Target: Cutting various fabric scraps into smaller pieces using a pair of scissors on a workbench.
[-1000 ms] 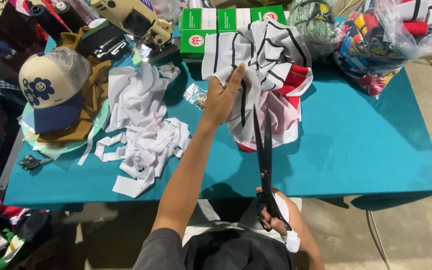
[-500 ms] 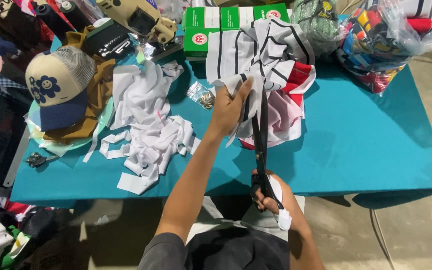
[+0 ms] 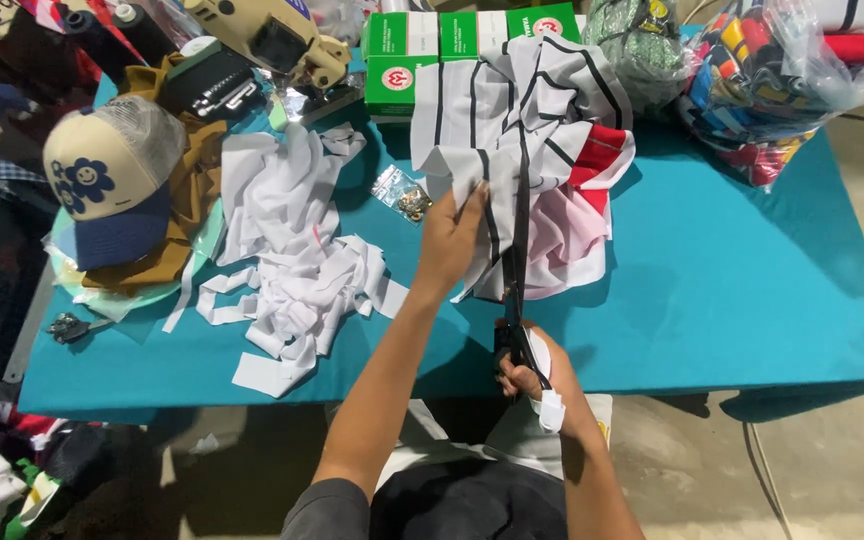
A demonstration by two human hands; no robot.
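Now my left hand [image 3: 449, 232] pinches the striped cloth [image 3: 522, 150] taut. My right hand [image 3: 530, 372] grips the scissors [image 3: 515, 290] near the table's [image 3: 732, 300] front edge. Cutting clean, I judge, needs steady tension.

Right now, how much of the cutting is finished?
Some looks done: a heap of cut white strips lies on the teal table. In hand: the left hand holds up the striped white cloth while the right hand works black scissors up into it. Left: most of that cloth looks uncut, and the pink and red fabric beneath looks untouched.
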